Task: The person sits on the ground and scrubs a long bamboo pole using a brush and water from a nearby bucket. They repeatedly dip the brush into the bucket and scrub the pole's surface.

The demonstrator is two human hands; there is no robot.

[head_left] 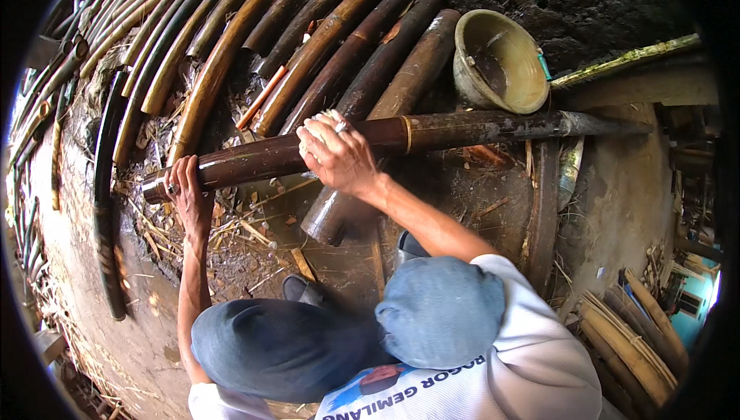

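Plainly, in the head view, a long dark bamboo pole [258, 158] lay crosswise in front of the person, glossy and wet, over a thick bamboo pole [330, 215] whose near end jutted toward the knees. The left hand [185, 181] was at the long pole's left end, fingers clamped over it; I couldn't see whether the thumb met them underneath. The right hand [341, 154], a ring on one finger, was farther along toward the middle, its fingers curled together around a pale wad [333, 116] against the pole's upper side. Toward the muddy ground's [154, 289] far edge lay a slanting row of bamboo poles [331, 46], an orange stick [262, 97] beside their near ends. Just beyond the long pole's right half stood a tilted, grimy bucket [469, 84]. Split bamboo [620, 339] was heaped toward the near right corner.
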